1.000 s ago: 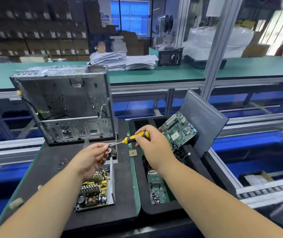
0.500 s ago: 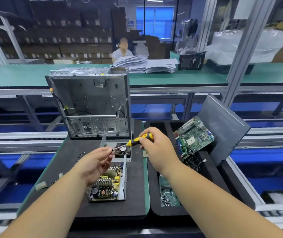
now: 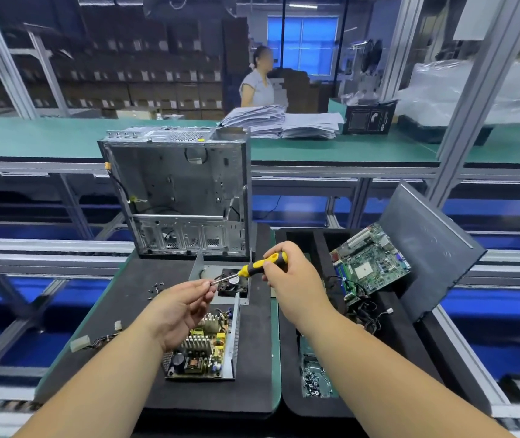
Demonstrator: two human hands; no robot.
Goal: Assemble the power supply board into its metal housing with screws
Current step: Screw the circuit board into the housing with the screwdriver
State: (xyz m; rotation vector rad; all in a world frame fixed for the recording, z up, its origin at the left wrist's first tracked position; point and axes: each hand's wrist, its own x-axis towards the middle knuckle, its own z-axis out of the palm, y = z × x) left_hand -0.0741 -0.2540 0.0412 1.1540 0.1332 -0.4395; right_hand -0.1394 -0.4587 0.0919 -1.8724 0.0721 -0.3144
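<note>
Both busy: right hand fingers wrap screwdriver; left hand fingers pinch tip.

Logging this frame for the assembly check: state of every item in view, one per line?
Power supply board: lying in its open metal housing.
Screwdriver: held level above the bench in the right hand.
Left hand: fingertips pinched at the screwdriver tip.
Computer case: upright, side open.
Motherboard: tilted, leaning on a grey panel.
Loose screws: scattered on the mat.
</note>
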